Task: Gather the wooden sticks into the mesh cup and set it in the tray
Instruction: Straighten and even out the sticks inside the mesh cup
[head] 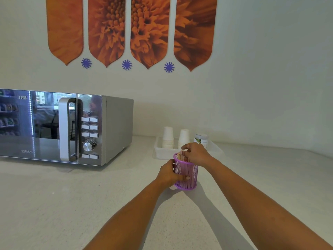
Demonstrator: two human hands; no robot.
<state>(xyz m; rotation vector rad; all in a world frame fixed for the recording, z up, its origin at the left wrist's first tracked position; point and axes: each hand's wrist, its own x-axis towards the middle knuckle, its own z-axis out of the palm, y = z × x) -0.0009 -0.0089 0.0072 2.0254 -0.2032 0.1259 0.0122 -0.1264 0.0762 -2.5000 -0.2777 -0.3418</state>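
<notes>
Both forearms rise from the lower frame: left hand (168, 173) wraps the purple mesh cup (186, 173) standing on the counter (72, 204) at centre. Right hand (195, 153) pinches wooden sticks (180, 156) at its rim. White tray (158, 150) sits just behind; microwave (72, 127) at left.

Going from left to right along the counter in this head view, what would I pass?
Microwave → left hand → purple mesh cup → right hand, with the white tray of paper cups behind.
</notes>
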